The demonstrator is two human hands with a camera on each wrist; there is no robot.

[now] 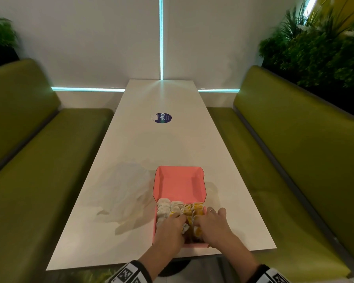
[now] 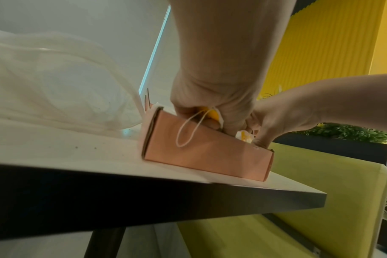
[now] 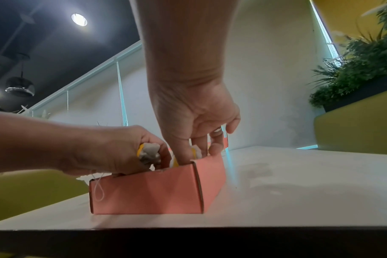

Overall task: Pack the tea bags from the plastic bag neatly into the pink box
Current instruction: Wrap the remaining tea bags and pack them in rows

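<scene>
The pink box [image 1: 179,185] sits at the near end of the white worktop [image 1: 172,144], close to its front edge, lid flap standing open on the far side. Both hands are down inside the near half of the box. The left hand [image 1: 169,228] has its fingers curled round a bunch of tea bags [image 3: 149,153], white paper with yellow showing, and one loose string [image 2: 188,132] loops over the box's near wall. The right hand [image 1: 214,225] is at the box's right side; its fingers reach down among the tea bags there, a ring on one finger, but whether they pinch anything cannot be told. In the far half of the box, packed tea bags [image 1: 180,207] stand in rows, whitish ones to the left, yellow ones to the right. Just left of the box lies the crumpled clear plastic bag [image 1: 127,190], flat on the worktop. Well beyond the box, a round dark blue sticker [image 1: 163,118] marks the worktop. Green benches [image 1: 39,160] flank the box on either side.
</scene>
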